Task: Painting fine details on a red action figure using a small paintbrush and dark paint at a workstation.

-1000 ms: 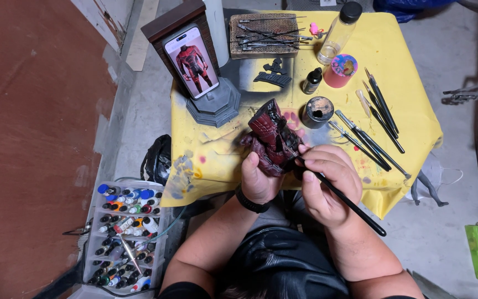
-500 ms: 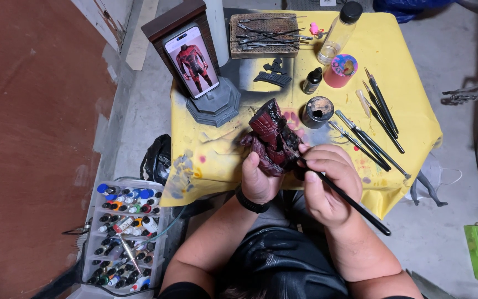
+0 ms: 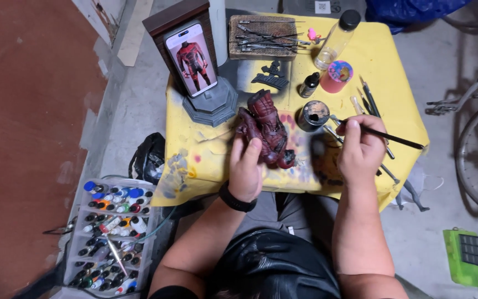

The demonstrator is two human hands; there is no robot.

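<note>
The left hand (image 3: 245, 169) has its grip clenched around a dark red figurine (image 3: 265, 128), thumb laid up its side, holding the lumpy, sculpted piece tilted just over the near part of the table (image 3: 383, 61). The right hand (image 3: 360, 148) pinches a thin black paintbrush (image 3: 389, 135) between fingers and thumb, the handle pointing out to the right, the hand well clear of the figurine. Between the two hands sits a small round jar (image 3: 312, 114), dark and paint-smeared. The table wears a crinkled yellow cloth, blotched with grey and pink stains near the front edge. Behind the figurine a phone (image 3: 192, 60) stands upright on a grey angular base (image 3: 210, 106), its screen showing a red suited figure. Farther back lie a woven mat of metal tools (image 3: 262, 36), a clear bottle with a black cap (image 3: 336, 37), a small dropper bottle (image 3: 308, 84) and a pink cup (image 3: 338, 75). More brushes (image 3: 369, 102) lie at the right. On the floor to the left, a clear plastic tray (image 3: 112, 238) holds rows of paint bottles with coloured caps.
</note>
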